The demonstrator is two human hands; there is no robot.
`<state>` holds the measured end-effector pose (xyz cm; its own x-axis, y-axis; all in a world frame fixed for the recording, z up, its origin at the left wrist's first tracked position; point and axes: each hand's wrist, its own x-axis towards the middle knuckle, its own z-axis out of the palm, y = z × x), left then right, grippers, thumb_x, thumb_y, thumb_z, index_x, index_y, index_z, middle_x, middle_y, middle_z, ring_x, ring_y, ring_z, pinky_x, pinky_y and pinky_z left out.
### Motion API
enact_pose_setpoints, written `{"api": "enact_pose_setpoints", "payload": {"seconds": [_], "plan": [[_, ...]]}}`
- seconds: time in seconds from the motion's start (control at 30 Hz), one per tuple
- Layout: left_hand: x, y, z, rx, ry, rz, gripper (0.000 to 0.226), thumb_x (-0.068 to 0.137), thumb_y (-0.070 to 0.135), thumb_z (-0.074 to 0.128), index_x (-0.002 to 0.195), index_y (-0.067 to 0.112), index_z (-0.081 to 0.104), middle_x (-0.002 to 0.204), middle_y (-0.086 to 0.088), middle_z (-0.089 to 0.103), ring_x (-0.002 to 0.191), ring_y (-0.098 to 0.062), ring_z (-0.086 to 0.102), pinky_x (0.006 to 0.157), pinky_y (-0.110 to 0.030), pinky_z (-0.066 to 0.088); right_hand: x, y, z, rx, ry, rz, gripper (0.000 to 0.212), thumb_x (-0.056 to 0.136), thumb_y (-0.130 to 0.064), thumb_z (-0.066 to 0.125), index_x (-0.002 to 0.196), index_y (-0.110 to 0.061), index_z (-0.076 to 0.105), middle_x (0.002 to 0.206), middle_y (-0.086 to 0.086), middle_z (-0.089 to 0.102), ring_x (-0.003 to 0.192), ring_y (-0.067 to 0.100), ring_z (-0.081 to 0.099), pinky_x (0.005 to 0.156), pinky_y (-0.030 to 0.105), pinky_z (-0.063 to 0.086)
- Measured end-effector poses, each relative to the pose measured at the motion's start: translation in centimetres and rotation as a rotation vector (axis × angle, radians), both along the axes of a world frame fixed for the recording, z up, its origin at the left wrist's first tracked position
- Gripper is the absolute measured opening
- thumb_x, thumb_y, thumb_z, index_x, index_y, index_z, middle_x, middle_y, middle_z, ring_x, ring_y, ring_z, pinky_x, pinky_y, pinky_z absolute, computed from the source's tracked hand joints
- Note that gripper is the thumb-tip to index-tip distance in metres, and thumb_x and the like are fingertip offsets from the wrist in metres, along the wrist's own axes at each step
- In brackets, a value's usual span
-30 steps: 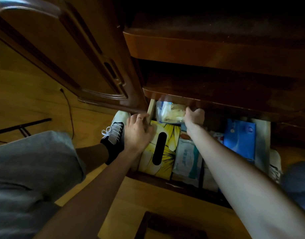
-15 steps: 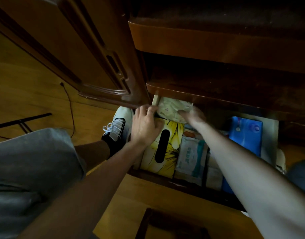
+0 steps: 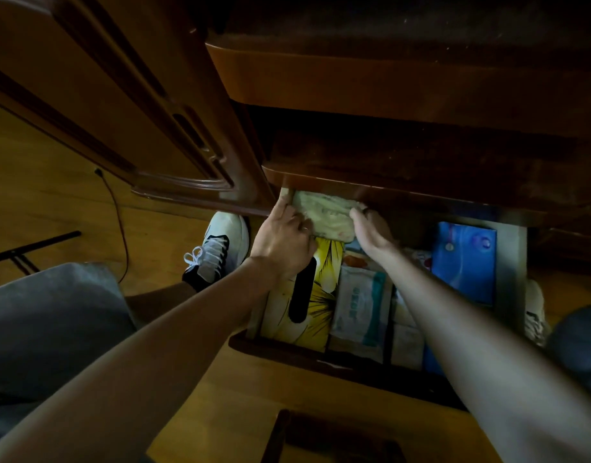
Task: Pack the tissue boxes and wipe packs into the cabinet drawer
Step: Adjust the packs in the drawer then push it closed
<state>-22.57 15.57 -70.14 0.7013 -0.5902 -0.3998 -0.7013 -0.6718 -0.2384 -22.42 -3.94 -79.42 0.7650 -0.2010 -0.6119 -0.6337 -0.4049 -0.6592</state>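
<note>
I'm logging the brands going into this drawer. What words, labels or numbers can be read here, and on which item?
None can be read for certain.
White wipe pack: teal lettering, too blurred to read.
Blue tissue box: round marks, no readable words.
Yellow tissue box: pattern only.
Pale pack between both hands: no legible print.

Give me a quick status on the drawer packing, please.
Left hand and right hand both grip the pale soft pack. Pack at the wooden drawer's back, under the dark cabinet ledge. Ledge crowds it.
</note>
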Motion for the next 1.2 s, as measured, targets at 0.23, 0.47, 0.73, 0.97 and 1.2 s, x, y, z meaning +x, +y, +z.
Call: {"api": "enact_pose_setpoints", "payload": {"seconds": [0.23, 0.47, 0.73, 0.97, 1.2], "plan": [[1.0, -0.6, 0.8, 0.091, -0.046, -0.073, 0.089, 0.093, 0.046, -0.013, 0.127, 0.019, 0.064, 0.102, 0.0, 0.074, 0.124, -0.029, 0.05, 0.118, -0.06, -0.001, 1.2, -0.5, 0.8, -0.067, 0.019, 0.301, 0.048, 0.097, -0.056, 0.055, 0.135, -0.027, 0.059, 0.13, -0.002, 0.061, 0.116, 0.022, 0.058, 0.096, 0.037, 0.047], [0.3, -0.2, -0.9, 0.061, 0.019, 0.088, 0.085, 0.09, 0.061, -0.014, 0.155, 0.027, 0.031, 0.138, -0.003, 0.06, 0.14, -0.031, 0.035, 0.114, -0.067, -0.007, -0.1, -1.1, 0.5, 0.13, 0.031, 0.14, 0.046, 0.106, -0.039, 0.042, 0.14, -0.012, 0.057, 0.141, 0.014, 0.057, 0.128, 0.032, 0.054, 0.11, 0.049, 0.041], [1.1, -1.3, -1.6, 0.046, 0.054, 0.201, 0.092, 0.091, 0.073, -0.008, 0.125, 0.031, 0.067, 0.138, -0.004, 0.057, 0.141, -0.023, 0.034, 0.111, -0.065, -0.02, 0.5, -0.1, 0.2, -0.272, -0.06, 0.288, 0.06, 0.104, -0.04, 0.053, 0.158, -0.023, 0.03, 0.131, 0.007, 0.062, 0.105, 0.026, 0.064, 0.085, 0.043, 0.054], [-0.7, 0.6, 0.9, -0.221, 0.09, 0.206, 0.075, 0.093, 0.064, 0.003, 0.14, 0.027, 0.049, 0.141, -0.002, 0.054, 0.137, -0.022, 0.044, 0.12, -0.061, 0.0, -3.1, -1.8, 4.6, -0.353, -0.055, 0.306, 0.083, 0.099, -0.068, 0.035, 0.163, -0.02, 0.012, 0.164, 0.01, 0.029, 0.147, 0.035, 0.032, 0.118, 0.052, 0.029], [-8.2, 3.2, 5.0, -0.386, 0.337, 0.061, 0.081, 0.082, 0.085, 0.034, 0.142, 0.031, 0.045, 0.143, 0.008, 0.046, 0.127, -0.018, 0.049, 0.104, -0.038, 0.043, -11.6, -4.7, 11.9, -0.486, -0.091, 0.594, 0.071, 0.098, -0.056, 0.053, 0.156, -0.023, 0.027, 0.149, 0.008, 0.051, 0.132, 0.026, 0.051, 0.102, 0.045, 0.047]]}}
